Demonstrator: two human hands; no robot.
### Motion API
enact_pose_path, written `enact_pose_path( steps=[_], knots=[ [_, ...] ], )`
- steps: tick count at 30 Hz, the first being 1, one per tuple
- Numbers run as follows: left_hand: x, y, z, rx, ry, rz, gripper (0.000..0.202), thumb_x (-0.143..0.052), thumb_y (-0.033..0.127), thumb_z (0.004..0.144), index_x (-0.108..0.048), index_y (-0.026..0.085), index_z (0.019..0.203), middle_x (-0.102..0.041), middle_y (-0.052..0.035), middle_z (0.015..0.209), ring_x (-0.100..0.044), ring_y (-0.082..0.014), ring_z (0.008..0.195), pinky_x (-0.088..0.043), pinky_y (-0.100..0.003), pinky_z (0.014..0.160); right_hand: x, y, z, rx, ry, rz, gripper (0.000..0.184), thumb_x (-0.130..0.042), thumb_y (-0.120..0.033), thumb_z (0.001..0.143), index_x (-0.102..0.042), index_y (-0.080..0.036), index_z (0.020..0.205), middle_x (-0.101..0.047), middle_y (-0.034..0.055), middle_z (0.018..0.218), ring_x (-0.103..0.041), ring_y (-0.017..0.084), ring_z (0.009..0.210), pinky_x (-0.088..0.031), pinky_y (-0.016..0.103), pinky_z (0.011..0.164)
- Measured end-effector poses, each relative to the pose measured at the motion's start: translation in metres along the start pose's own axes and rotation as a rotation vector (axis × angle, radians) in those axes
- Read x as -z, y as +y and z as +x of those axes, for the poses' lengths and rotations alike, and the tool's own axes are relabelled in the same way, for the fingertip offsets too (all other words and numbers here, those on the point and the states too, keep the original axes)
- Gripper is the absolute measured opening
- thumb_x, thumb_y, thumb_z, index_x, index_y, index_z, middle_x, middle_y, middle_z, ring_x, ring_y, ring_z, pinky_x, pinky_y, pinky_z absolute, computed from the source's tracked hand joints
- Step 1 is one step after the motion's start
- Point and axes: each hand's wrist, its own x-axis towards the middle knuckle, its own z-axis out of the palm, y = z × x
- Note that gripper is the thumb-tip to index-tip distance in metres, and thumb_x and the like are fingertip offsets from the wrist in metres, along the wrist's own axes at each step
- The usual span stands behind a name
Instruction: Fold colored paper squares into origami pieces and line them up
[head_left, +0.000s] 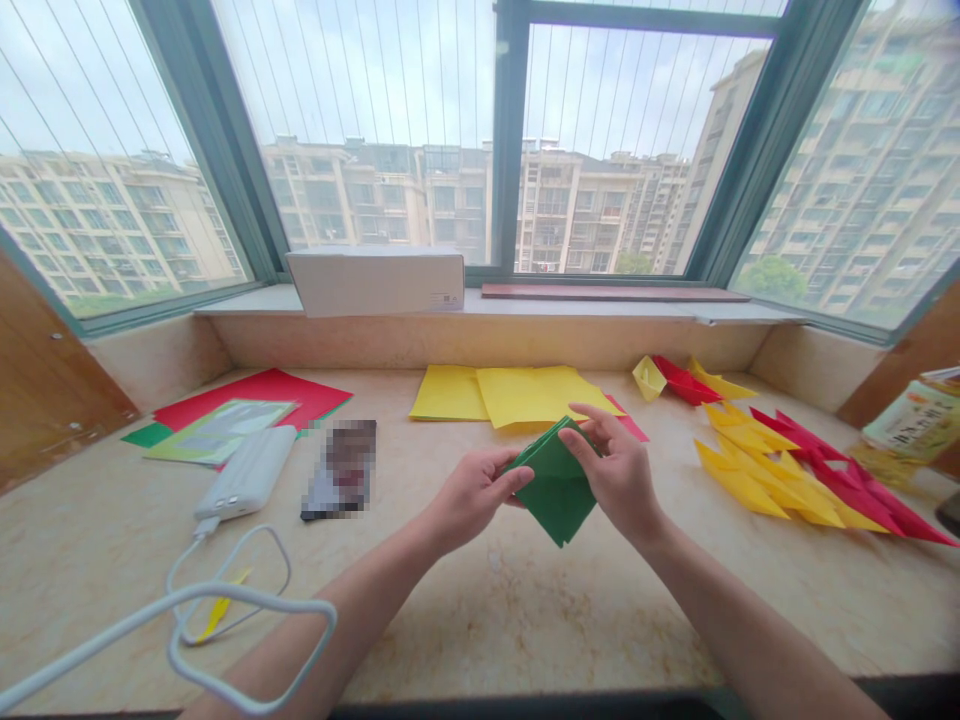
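A folded green paper (pixel 559 495), diamond-shaped with several layers, is held up between both hands above the counter. My left hand (pixel 480 490) pinches its left corner, thumb in front. My right hand (pixel 615 470) grips the upper right edge, thumb on the near face and fingers behind. Just behind the hands lie yellow paper sheets (pixel 536 392), with a bit of red paper (pixel 628 418) showing at their right. To the right, folded yellow paper boats (pixel 780 470) and red paper boats (pixel 847 470) sit in nested rows.
At left lie red sheets (pixel 262 392), a white power bank (pixel 247 472) and a phone (pixel 341 470). A white cable (pixel 255 590) loops over the left forearm's area. A white box (pixel 375 280) stands on the window ledge; a bottle (pixel 915 420) is at far right.
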Motion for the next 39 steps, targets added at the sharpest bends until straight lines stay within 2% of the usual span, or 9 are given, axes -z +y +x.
enact_pose_path(
  steps=[4, 7, 15, 18, 21, 25, 30, 34, 39],
  knots=[
    [0.0, 0.003, -0.002, -0.052, 0.017, 0.069, 0.03, -0.062, 0.041, 0.091, -0.077, 0.015, 0.097, -0.071, -0.0064, 0.08, -0.066, -0.0181, 0.072, -0.053, -0.025, 0.064, 0.001, -0.006, 0.002, -0.084, -0.066, 0.059, 0.038, -0.07, -0.056, 0.081, -0.067, -0.018, 0.086, -0.07, 0.0052, 0.076, -0.063, 0.02, 0.067, -0.05, 0.03, 0.059],
    [0.0, 0.005, -0.003, -0.001, -0.008, 0.108, 0.032, -0.06, 0.043, 0.091, -0.075, 0.014, 0.091, -0.07, -0.0062, 0.076, -0.065, -0.0186, 0.071, -0.052, -0.026, 0.064, 0.001, -0.008, 0.001, -0.109, -0.094, 0.083, 0.038, -0.07, -0.056, 0.081, -0.062, -0.019, 0.076, -0.063, 0.0015, 0.065, -0.057, 0.017, 0.059, -0.044, 0.027, 0.052],
    [-0.002, 0.004, -0.003, -0.025, -0.049, 0.33, 0.033, -0.059, 0.044, 0.091, -0.07, 0.014, 0.08, -0.058, 0.0, 0.065, -0.048, -0.0131, 0.06, -0.035, -0.022, 0.055, -0.005, -0.007, -0.005, -0.149, -0.274, 0.189, 0.037, -0.071, -0.055, 0.08, -0.063, -0.019, 0.078, -0.066, 0.0007, 0.069, -0.058, 0.015, 0.059, -0.045, 0.026, 0.053],
    [-0.001, 0.008, -0.002, -0.062, -0.016, 0.299, 0.035, -0.056, 0.044, 0.093, -0.069, 0.015, 0.078, -0.06, -0.0005, 0.067, -0.05, -0.0143, 0.062, -0.037, -0.023, 0.057, 0.0, -0.011, 0.001, -0.168, -0.374, 0.184, 0.041, -0.064, -0.059, 0.085, -0.066, -0.018, 0.082, -0.067, 0.0022, 0.071, -0.058, 0.015, 0.061, -0.045, 0.025, 0.053],
    [-0.001, 0.012, -0.002, -0.088, 0.069, 0.195, 0.032, -0.059, 0.044, 0.091, -0.072, 0.015, 0.086, -0.067, -0.0033, 0.076, -0.057, -0.018, 0.069, -0.043, -0.025, 0.063, 0.008, -0.014, 0.006, -0.172, -0.447, 0.16, 0.045, -0.059, -0.06, 0.088, -0.066, -0.017, 0.078, -0.065, 0.0019, 0.069, -0.057, 0.014, 0.059, -0.043, 0.024, 0.052],
    [0.001, 0.011, 0.0, -0.055, 0.13, 0.124, 0.031, -0.064, 0.043, 0.088, -0.074, 0.014, 0.093, -0.071, -0.006, 0.081, -0.061, -0.0205, 0.073, -0.046, -0.027, 0.065, 0.01, -0.013, 0.006, -0.184, -0.458, 0.142, 0.044, -0.061, -0.06, 0.086, -0.068, -0.016, 0.079, -0.065, 0.0021, 0.068, -0.057, 0.016, 0.06, -0.043, 0.026, 0.054],
    [0.007, 0.01, 0.002, 0.032, 0.072, 0.063, 0.034, -0.068, 0.044, 0.085, -0.075, 0.014, 0.097, -0.073, -0.0079, 0.084, -0.065, -0.0226, 0.075, -0.049, -0.029, 0.068, 0.006, -0.009, 0.004, -0.1, -0.437, 0.089, 0.045, -0.058, -0.06, 0.088, -0.066, -0.017, 0.078, -0.064, 0.0023, 0.071, -0.056, 0.017, 0.063, -0.042, 0.026, 0.055],
    [0.013, 0.01, 0.004, -0.01, 0.154, 0.069, 0.034, -0.069, 0.045, 0.084, -0.073, 0.014, 0.096, -0.073, -0.0083, 0.086, -0.066, -0.0248, 0.082, -0.05, -0.032, 0.073, 0.006, -0.008, 0.006, -0.086, -0.416, 0.106, 0.051, -0.049, -0.063, 0.092, -0.06, -0.018, 0.07, -0.058, 0.0007, 0.062, -0.053, 0.015, 0.056, -0.041, 0.026, 0.052],
    [0.014, 0.006, 0.007, -0.016, 0.174, 0.023, 0.034, -0.072, 0.046, 0.082, -0.069, 0.013, 0.091, -0.072, -0.0082, 0.086, -0.066, -0.024, 0.083, -0.052, -0.031, 0.074, 0.008, -0.01, 0.005, -0.044, -0.321, 0.054, 0.051, -0.053, -0.06, 0.091, -0.054, -0.019, 0.061, -0.05, -0.0012, 0.055, -0.045, 0.013, 0.053, -0.034, 0.025, 0.049]
  ],
)
